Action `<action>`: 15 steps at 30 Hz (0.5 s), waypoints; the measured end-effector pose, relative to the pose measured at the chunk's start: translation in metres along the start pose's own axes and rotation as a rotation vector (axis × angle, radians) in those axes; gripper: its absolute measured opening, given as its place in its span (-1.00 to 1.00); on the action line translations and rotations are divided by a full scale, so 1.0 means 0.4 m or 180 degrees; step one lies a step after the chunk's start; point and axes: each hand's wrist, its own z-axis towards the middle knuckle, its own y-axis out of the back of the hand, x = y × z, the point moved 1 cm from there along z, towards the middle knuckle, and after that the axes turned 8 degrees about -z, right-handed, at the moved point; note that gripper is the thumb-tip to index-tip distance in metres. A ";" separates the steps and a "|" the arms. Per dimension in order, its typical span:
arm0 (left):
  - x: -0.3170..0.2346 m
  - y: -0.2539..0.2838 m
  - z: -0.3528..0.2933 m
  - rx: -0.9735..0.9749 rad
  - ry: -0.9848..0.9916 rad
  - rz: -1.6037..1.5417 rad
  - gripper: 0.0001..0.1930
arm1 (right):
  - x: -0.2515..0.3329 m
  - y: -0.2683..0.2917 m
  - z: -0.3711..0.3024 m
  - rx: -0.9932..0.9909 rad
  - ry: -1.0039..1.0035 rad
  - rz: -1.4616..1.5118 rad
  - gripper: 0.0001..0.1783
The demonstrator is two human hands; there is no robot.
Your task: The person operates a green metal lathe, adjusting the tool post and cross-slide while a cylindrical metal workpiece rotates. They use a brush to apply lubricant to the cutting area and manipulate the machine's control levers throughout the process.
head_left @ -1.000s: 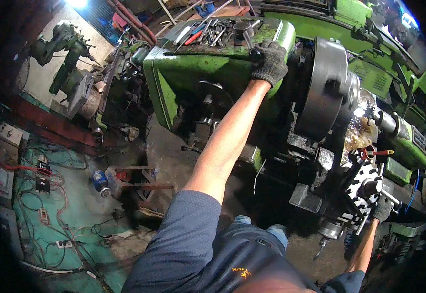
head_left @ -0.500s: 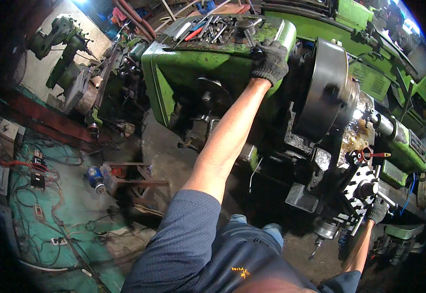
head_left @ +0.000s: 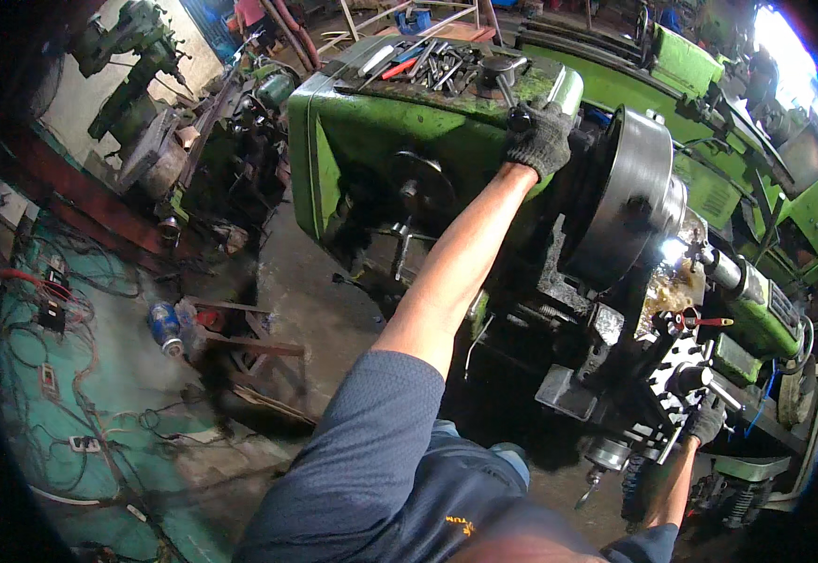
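Hands (head_left: 539,141) apart, L arm (head_left: 465,258) extd

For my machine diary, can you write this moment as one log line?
left hand: gloved, at lever knob | right hand: gloved, beside tool post | loose tools: atop green housing

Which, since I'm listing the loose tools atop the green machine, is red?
The slim red tool, near the left end of the pile; the others look mostly grey or pale.
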 end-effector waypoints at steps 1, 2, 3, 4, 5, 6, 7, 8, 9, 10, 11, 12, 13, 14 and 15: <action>-0.004 -0.001 0.000 0.0001 0.0008 -0.0015 -0.80 | -0.003 -0.021 -0.007 -0.0058 -0.0048 0.0063 -0.58; -0.008 -0.003 0.002 0.0000 0.0015 0.0017 -0.79 | -0.008 -0.041 -0.003 -0.0047 -0.0082 0.0111 -0.59; -0.008 -0.014 0.001 0.0020 0.0021 0.0045 -0.79 | -0.017 -0.054 -0.007 -0.0017 -0.0110 0.0158 -0.60; 0.001 -0.013 -0.005 0.0046 0.0042 0.0124 -0.78 | 0.009 0.016 0.014 0.0866 -0.0226 0.0167 -0.36; 0.007 -0.012 -0.011 0.0022 0.0046 0.0216 -0.77 | 0.016 0.032 0.020 0.0831 -0.0127 0.0158 -0.40; 0.000 -0.017 -0.004 -0.0017 0.0010 0.0254 -0.76 | 0.005 0.027 0.017 0.1023 -0.0520 0.0555 -0.42; -0.015 -0.016 0.000 -0.0047 -0.0026 0.0298 -0.76 | -0.005 0.048 0.008 0.1131 -0.0807 0.0847 -0.47; -0.022 -0.015 0.002 -0.0168 -0.0045 0.0072 -0.75 | -0.007 0.070 0.009 0.1218 -0.1158 0.1278 -0.49; -0.038 -0.003 0.008 -0.0015 0.0051 -0.0093 -0.73 | -0.003 0.121 0.011 0.1220 -0.1476 0.1694 -0.49; -0.029 0.000 0.009 -0.0045 0.0171 -0.0157 -0.75 | 0.004 0.169 0.027 0.1290 -0.1680 0.1966 -0.46; -0.028 -0.009 0.018 -0.0088 0.0270 -0.0264 -0.75 | -0.001 0.140 0.020 0.0726 -0.1675 0.2384 -0.37; -0.006 -0.003 0.013 -0.0131 0.0410 -0.0301 -0.76 | 0.011 0.148 0.039 0.0759 -0.1584 0.2111 -0.40; -0.044 0.036 0.016 -0.0221 0.0182 -0.0025 -0.77 | 0.005 0.121 0.036 0.0879 -0.1791 0.2180 -0.42; -0.028 0.027 0.026 -0.0203 0.0135 0.0097 -0.79 | 0.001 0.024 0.034 0.0605 -0.1614 0.1736 -0.43; -0.012 0.005 0.036 -0.0163 0.0084 0.0219 -0.81 | 0.008 -0.029 0.024 0.0443 -0.1529 0.1815 -0.40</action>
